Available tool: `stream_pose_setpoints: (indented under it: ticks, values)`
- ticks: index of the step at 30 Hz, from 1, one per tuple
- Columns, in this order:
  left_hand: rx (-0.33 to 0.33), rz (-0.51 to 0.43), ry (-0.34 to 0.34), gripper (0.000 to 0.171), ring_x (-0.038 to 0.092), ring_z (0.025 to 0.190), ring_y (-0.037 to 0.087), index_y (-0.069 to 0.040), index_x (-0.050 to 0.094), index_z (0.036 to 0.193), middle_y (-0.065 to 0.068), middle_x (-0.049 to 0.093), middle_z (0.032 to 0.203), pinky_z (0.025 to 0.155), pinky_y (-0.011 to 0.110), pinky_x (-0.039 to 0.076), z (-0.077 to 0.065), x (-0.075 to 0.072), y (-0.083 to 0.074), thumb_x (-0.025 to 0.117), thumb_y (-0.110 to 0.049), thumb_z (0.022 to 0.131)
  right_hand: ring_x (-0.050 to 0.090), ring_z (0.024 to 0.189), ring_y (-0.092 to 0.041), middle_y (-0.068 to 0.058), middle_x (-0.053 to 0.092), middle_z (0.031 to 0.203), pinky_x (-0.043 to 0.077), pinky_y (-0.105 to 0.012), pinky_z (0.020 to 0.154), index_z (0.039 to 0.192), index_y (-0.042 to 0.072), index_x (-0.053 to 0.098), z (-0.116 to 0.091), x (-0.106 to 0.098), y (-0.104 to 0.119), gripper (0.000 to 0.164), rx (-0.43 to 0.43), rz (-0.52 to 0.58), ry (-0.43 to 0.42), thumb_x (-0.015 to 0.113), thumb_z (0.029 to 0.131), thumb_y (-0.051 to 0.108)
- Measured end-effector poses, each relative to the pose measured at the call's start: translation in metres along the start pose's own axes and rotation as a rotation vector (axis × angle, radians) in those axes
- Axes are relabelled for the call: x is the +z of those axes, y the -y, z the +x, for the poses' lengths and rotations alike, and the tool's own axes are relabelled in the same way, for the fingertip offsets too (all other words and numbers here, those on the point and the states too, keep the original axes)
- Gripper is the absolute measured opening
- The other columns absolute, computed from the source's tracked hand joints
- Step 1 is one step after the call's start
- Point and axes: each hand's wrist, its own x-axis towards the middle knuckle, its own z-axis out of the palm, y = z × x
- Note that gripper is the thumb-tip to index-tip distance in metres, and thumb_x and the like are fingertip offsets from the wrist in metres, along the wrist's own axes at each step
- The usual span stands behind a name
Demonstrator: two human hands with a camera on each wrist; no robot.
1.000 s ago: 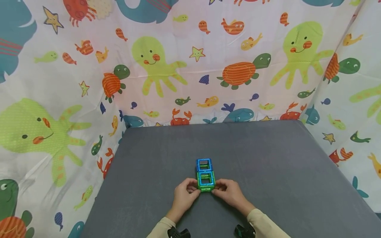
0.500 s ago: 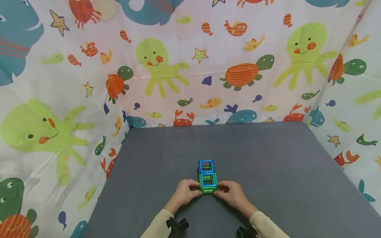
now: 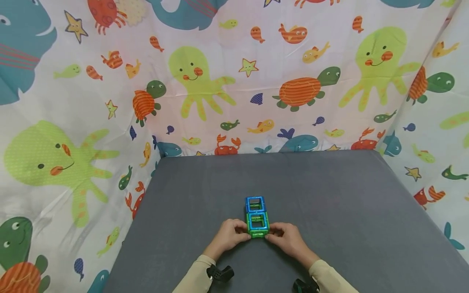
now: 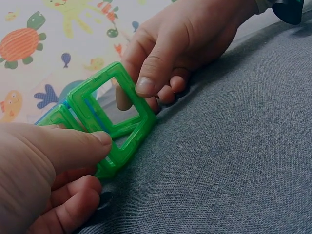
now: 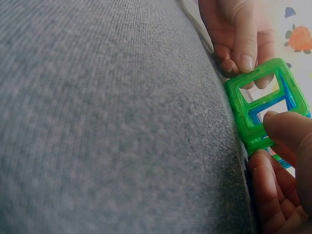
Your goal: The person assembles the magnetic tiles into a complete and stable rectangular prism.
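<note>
A small block built from magnetic tiles (image 3: 257,213) lies on the grey surface in the head view, with two blue square frames on top and green ones at its sides and near end. My left hand (image 3: 228,236) holds its left side near the front. From the opposite side my right hand (image 3: 291,241) grips the same end. The left wrist view shows both thumbs against the green end tile (image 4: 147,116), the fingers at the sides. In the right wrist view, the right thumb presses the green frame (image 5: 237,108), and blue edges show through it.
A grey cloth-covered table (image 3: 329,195) surrounds the block on all sides. Behind it and along both sides hangs a white curtain (image 3: 220,36) printed with sea animals. Dark wrist cameras (image 3: 221,274) sit at both cuffs.
The head view has turned slightly, so everything sits a little further right in it. Both hands stay at the block's near end, and the tiles keep their arrangement.
</note>
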Motion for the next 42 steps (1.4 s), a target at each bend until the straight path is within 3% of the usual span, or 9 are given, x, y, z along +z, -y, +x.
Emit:
stream_pose_setpoints:
  ticks: [25, 30, 34, 37, 42]
  values:
    - [0.017, -0.021, -0.033, 0.019, 0.055, 0.071, -0.003, -0.004, 0.079, 0.096, 0.006, 0.073, 0.087, 0.064, 0.018, 0.050, -0.004, 0.003, -0.001, 0.083, -0.012, 0.080, 0.064, 0.071, -0.002, -0.001, 0.077, 0.090, 0.053, -0.021, 0.064, 0.103, 0.011, 0.079, -0.001, 0.002, 0.001, 0.020, 0.019, -0.002, -0.019, 0.082, 0.084, 0.019]
    - [0.025, -0.067, -0.018, 0.021, 0.059, 0.071, -0.003, -0.003, 0.078, 0.099, 0.008, 0.075, 0.089, 0.065, 0.019, 0.052, -0.002, 0.003, 0.001, 0.082, -0.010, 0.080, 0.063, 0.070, -0.002, -0.001, 0.076, 0.088, 0.053, -0.021, 0.064, 0.101, 0.010, 0.079, -0.001, 0.002, 0.000, 0.019, 0.015, -0.004, -0.025, 0.082, 0.084, 0.018]
    - [-0.030, -0.169, -0.016, 0.019, 0.063, 0.072, 0.001, -0.001, 0.076, 0.104, 0.011, 0.076, 0.093, 0.065, 0.021, 0.055, 0.001, 0.001, 0.004, 0.074, -0.008, 0.086, 0.063, 0.069, -0.002, -0.001, 0.076, 0.087, 0.053, -0.021, 0.064, 0.104, 0.009, 0.078, 0.000, 0.001, 0.000, 0.022, 0.023, 0.012, -0.035, 0.082, 0.084, 0.018]
    - [-0.092, -0.266, -0.089, 0.016, 0.066, 0.070, 0.006, 0.001, 0.075, 0.104, 0.016, 0.076, 0.092, 0.063, 0.022, 0.057, 0.005, -0.002, 0.005, 0.068, -0.005, 0.091, 0.063, 0.070, -0.003, -0.001, 0.075, 0.088, 0.053, -0.021, 0.065, 0.111, 0.007, 0.074, -0.002, 0.001, 0.001, 0.029, 0.065, 0.083, -0.050, 0.081, 0.085, 0.016]
    - [-0.143, -0.363, -0.337, 0.021, 0.071, 0.081, 0.022, 0.003, 0.073, 0.111, 0.022, 0.074, 0.099, 0.070, 0.031, 0.061, 0.023, -0.009, 0.002, 0.060, -0.010, 0.100, 0.063, 0.068, -0.008, -0.006, 0.070, 0.082, 0.055, -0.025, 0.062, 0.104, -0.001, 0.066, -0.016, 0.004, 0.008, 0.021, 0.181, 0.334, -0.097, 0.075, 0.088, 0.009]
